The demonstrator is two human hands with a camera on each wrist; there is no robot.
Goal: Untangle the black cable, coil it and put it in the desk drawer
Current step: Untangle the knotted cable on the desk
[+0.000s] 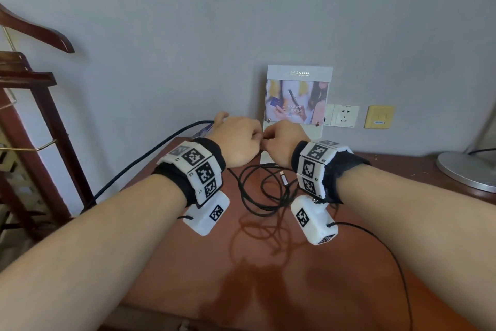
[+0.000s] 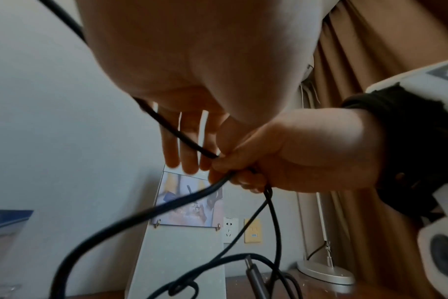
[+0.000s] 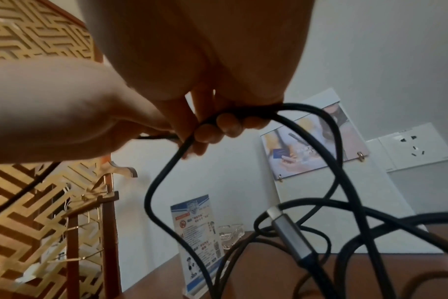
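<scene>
Both hands are raised together above the reddish-brown desk (image 1: 268,263). My left hand (image 1: 239,140) pinches the black cable (image 1: 252,196); one strand runs from it down off the desk's left side. My right hand (image 1: 273,142) touches the left and curls its fingers (image 3: 218,125) round a bend of the cable (image 3: 161,182). Tangled loops hang from both hands onto the desk, with a grey plug (image 1: 284,179) among them. In the left wrist view the cable (image 2: 166,204) crosses my left fingers (image 2: 189,145) to the right hand (image 2: 294,153). No drawer shows.
A white sign stand (image 1: 298,94) leans on the wall behind the hands, beside wall sockets (image 1: 345,115). A lamp base (image 1: 467,169) sits at the right. A wooden clothes stand (image 1: 40,105) is left of the desk. A leaflet holder (image 3: 197,232) and glass ashtray (image 3: 230,234) occupy the back left corner.
</scene>
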